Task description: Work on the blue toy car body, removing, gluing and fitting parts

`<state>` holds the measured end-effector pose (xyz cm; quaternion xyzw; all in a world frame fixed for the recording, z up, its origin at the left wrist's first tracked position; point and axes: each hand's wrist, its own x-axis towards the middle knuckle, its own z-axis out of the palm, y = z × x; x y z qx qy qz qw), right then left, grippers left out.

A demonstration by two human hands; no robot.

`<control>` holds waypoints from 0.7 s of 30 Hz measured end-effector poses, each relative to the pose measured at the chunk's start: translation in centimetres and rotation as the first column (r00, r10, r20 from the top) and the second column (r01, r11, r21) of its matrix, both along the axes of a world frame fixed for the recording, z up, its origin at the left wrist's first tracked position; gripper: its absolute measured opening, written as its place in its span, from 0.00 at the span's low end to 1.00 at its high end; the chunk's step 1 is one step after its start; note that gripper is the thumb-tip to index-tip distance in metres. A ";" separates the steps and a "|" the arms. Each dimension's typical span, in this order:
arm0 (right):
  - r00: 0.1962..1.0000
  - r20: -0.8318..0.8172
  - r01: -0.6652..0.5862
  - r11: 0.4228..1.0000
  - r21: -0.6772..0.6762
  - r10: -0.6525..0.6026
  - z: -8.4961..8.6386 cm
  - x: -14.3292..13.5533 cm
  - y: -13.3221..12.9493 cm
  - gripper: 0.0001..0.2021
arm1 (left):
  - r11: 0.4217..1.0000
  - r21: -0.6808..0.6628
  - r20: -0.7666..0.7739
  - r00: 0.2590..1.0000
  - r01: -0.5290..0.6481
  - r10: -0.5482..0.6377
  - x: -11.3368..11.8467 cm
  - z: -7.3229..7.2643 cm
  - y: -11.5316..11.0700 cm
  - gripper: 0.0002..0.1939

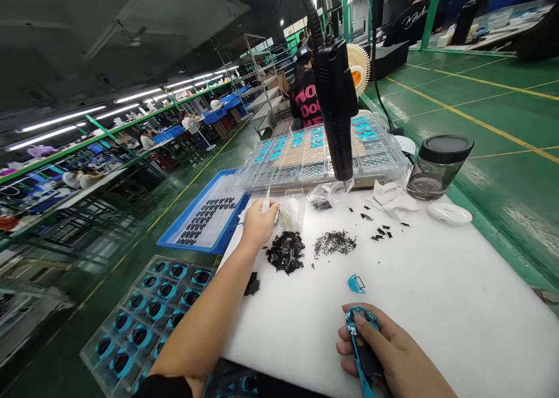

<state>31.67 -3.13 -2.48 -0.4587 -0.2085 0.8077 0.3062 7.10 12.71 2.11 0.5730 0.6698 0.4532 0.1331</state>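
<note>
My left hand reaches to the back left of the white work surface, its fingers closed on a slim white stick-like tool. Beside it is a small clear container with pale contents. My right hand, near the front, grips a shiny blue and black plastic casing, with the thumb pressed on top. Just beyond that hand lies a small blue plastic piece. Between the hands are a pile of flat black pieces and a scatter of tiny black parts.
An electric screwdriver hangs over the table's back. Behind it are stacked clear trays. A blue tray of black pieces and a clear tray of blue parts stand left. A dark-lidded jar and white case stand right.
</note>
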 end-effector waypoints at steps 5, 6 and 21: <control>1.000 0.002 0.003 1.000 -0.004 -0.003 -0.2 0.1 0.1 0.14 | 0.972 0.210 -0.081 0.989 -0.107 0.126 0.2 2.4 -3.4 0.10; 1.000 0.006 0.001 1.000 -0.006 -0.001 -0.2 0.1 0.0 0.14 | 0.954 0.278 -0.074 0.987 -0.117 0.142 0.5 2.6 -4.1 0.10; 1.000 -0.021 0.007 0.997 0.072 -0.006 0.7 0.3 -0.4 0.13 | 0.818 0.208 0.294 0.763 0.536 -0.575 8.4 -1.6 -10.1 0.04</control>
